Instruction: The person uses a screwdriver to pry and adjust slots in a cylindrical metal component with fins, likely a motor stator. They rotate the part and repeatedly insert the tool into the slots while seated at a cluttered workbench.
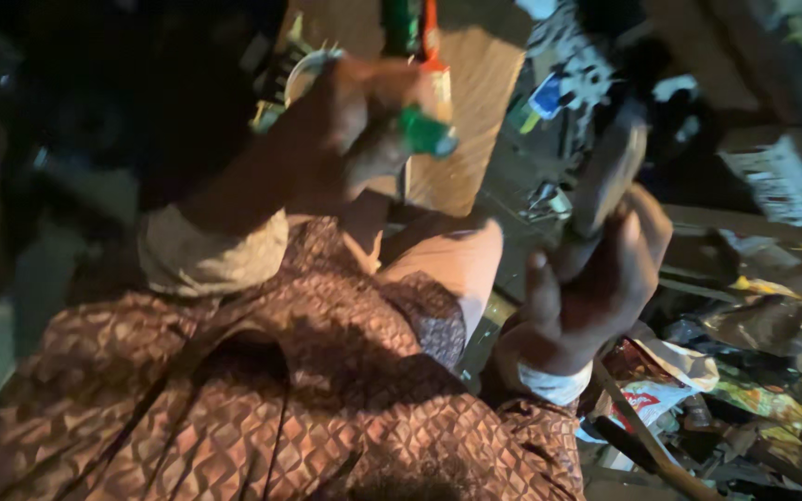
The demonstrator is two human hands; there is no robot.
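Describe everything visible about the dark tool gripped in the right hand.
The dark tool is blurred, so its kind is uncertain; it looks like a hammer or a similar handled tool. A thick, dull grey-brown shaft rises up and to the right out of the right hand, whose fingers wrap its lower end with the thumb along the side. Its upper end fades into the dark clutter above. It stands tilted, held in the air above the littered ground, and only that hand touches it.

Green handle: glossy plastic. Patterned garment: woven cloth, slight sheen. Board: matt cardboard. Wrappers: shiny.
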